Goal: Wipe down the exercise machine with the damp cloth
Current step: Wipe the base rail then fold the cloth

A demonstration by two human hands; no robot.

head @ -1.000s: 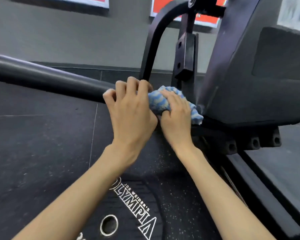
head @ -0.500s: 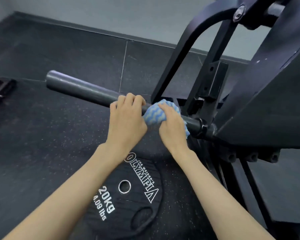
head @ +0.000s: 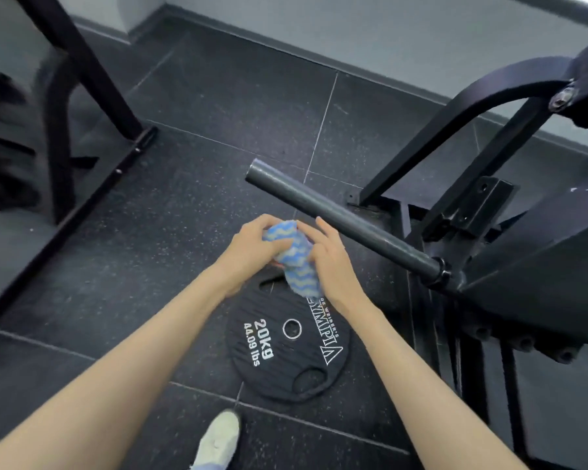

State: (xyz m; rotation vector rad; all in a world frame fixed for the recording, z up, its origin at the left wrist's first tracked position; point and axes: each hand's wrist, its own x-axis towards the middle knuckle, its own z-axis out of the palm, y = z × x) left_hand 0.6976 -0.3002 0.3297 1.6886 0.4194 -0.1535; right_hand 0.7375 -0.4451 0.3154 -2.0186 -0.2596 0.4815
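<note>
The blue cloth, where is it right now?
In the head view, the blue cloth sits mid-frame, bunched between the left hand and right hand, off the bar, above the weight plate.

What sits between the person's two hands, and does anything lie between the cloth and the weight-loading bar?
In the head view the blue-and-white cloth is bunched between the left hand and right hand, both gripping it. Between cloth and bar only bare floor shows.
</note>
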